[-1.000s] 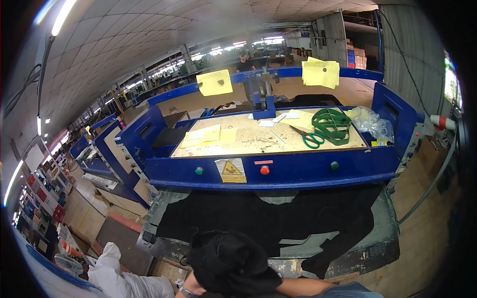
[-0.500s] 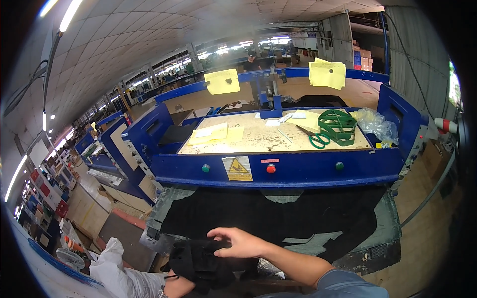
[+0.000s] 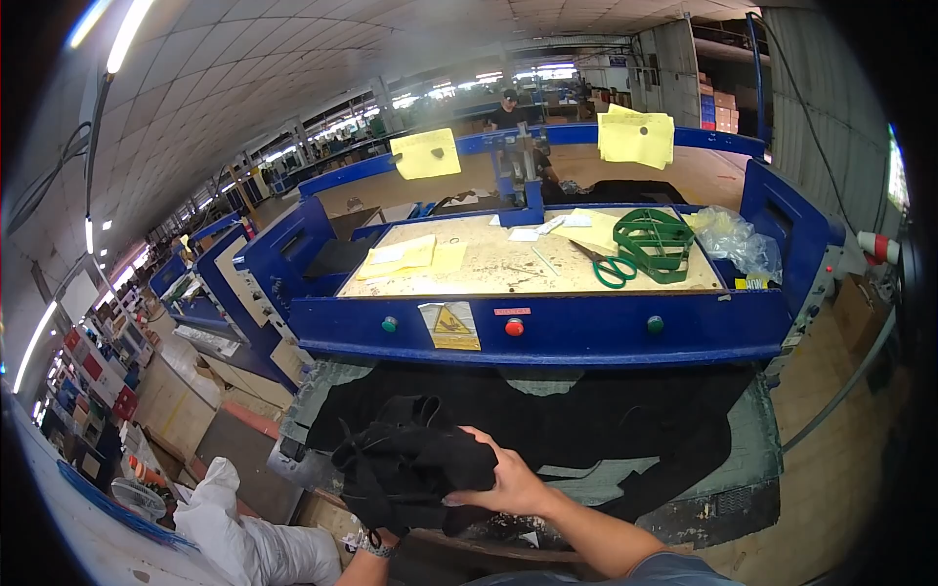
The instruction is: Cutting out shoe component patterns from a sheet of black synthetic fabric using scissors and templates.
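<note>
right hand [image 3: 510,481] low centre, fingers [image 3: 469,500] curled shut; left hand mostly hidden, probably gripping too.

Green-handled scissors [image 3: 613,268] lie beside green cutting dies [image 3: 653,240] on a blue press machine [image 3: 547,327]. Yellow paper sheets [image 3: 426,153] hang above it.

Right hand [image 3: 508,479] now grips the black fabric bundle [image 3: 410,469] from the side, and the bundle sits lifted higher and further right than half a second ago.
</note>
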The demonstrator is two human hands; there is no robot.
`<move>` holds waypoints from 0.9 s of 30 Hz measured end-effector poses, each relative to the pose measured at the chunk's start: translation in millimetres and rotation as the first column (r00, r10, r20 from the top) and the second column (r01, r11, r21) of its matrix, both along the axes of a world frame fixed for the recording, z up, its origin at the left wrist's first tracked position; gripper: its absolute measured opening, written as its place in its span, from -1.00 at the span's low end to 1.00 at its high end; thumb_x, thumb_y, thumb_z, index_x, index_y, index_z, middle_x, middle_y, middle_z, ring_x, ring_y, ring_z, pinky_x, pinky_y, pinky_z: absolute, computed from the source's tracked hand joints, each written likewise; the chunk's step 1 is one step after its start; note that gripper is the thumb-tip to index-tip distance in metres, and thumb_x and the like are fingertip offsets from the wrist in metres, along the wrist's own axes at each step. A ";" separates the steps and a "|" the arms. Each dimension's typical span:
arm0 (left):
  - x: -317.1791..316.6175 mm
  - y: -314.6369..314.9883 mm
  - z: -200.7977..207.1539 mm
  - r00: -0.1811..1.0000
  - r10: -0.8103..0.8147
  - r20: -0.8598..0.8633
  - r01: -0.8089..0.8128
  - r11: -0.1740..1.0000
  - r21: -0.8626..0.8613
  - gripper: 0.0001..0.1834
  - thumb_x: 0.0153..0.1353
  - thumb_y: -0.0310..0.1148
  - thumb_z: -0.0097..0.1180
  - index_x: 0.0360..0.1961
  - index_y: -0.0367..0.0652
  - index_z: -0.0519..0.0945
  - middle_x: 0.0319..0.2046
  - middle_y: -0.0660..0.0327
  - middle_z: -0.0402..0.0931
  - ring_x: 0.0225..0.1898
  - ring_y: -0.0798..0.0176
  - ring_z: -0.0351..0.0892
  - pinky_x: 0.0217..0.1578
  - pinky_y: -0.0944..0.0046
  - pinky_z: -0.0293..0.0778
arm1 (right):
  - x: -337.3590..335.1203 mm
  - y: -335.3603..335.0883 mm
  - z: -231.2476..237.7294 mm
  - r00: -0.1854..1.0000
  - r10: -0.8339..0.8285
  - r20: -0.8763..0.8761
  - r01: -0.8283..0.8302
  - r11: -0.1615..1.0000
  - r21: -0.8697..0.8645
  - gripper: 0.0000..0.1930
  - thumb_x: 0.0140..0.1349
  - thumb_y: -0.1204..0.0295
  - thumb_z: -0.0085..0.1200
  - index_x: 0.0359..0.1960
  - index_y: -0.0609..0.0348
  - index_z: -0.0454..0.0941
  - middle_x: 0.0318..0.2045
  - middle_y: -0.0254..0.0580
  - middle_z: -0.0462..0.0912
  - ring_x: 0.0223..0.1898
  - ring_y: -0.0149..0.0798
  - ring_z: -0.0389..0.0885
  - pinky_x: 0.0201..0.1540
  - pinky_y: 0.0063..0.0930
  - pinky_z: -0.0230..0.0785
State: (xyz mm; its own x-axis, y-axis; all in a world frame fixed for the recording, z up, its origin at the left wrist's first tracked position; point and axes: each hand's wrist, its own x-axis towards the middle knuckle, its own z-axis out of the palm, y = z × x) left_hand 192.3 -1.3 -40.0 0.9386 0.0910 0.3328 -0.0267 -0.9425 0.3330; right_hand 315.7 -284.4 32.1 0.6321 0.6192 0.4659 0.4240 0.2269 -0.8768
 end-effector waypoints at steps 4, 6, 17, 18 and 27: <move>16.3 -14.8 -38.1 0.995 0.001 0.096 -0.004 1.000 0.025 -0.18 0.15 -0.30 0.33 0.44 -0.22 0.31 0.15 -0.02 0.62 0.16 -0.06 0.63 0.12 0.05 0.56 | 23.1 -41.7 -3.6 0.974 -0.107 0.202 0.166 0.937 -0.306 -0.19 0.16 0.24 0.44 0.42 0.18 0.32 -0.16 0.11 0.74 -0.25 0.09 0.77 -0.16 -0.13 0.61; -2.7 3.7 -77.1 0.990 0.007 0.140 -0.012 0.999 0.033 -0.17 0.15 -0.30 0.33 0.45 -0.21 0.30 0.17 -0.02 0.61 0.17 -0.06 0.63 0.13 0.05 0.56 | 26.4 -65.0 6.6 0.955 -0.178 0.236 0.278 0.809 -0.517 -0.36 0.15 0.30 0.37 0.30 0.13 0.48 -0.33 0.11 0.75 -0.24 0.19 0.74 -0.14 -0.07 0.61; 62.2 25.7 -33.2 0.921 0.357 0.158 0.121 0.124 -0.985 -0.44 0.34 -0.40 0.27 0.33 -0.30 0.45 0.26 0.03 0.54 0.20 -0.01 0.60 0.23 0.08 0.52 | -26.5 47.7 -20.4 0.998 -0.004 0.060 0.027 0.919 -0.393 -0.50 0.39 0.26 0.22 0.23 0.29 0.41 -0.17 0.23 0.71 -0.13 0.25 0.70 -0.11 -0.04 0.54; 51.5 36.8 -30.0 0.916 0.372 0.150 0.116 0.110 -0.987 -0.44 0.34 -0.40 0.27 0.33 -0.30 0.45 0.26 0.03 0.54 0.20 -0.01 0.60 0.23 0.08 0.52 | -34.5 70.6 -28.2 1.000 -0.002 0.018 0.009 0.928 -0.372 -0.54 0.37 0.30 0.24 0.19 0.28 0.45 -0.16 0.18 0.71 -0.12 0.20 0.70 -0.09 -0.09 0.51; -37.6 145.7 -10.2 0.936 0.236 0.261 0.343 -0.772 -0.535 -0.41 0.54 -0.01 -0.09 0.44 -0.11 0.37 0.42 0.07 0.37 0.42 -0.08 0.35 0.43 -0.17 0.31 | -8.1 287.7 -134.2 0.774 -0.161 0.612 0.151 0.986 0.068 -0.58 -0.01 0.39 0.43 -0.05 0.11 0.68 0.05 0.09 0.63 0.13 0.19 0.55 0.23 -0.02 0.27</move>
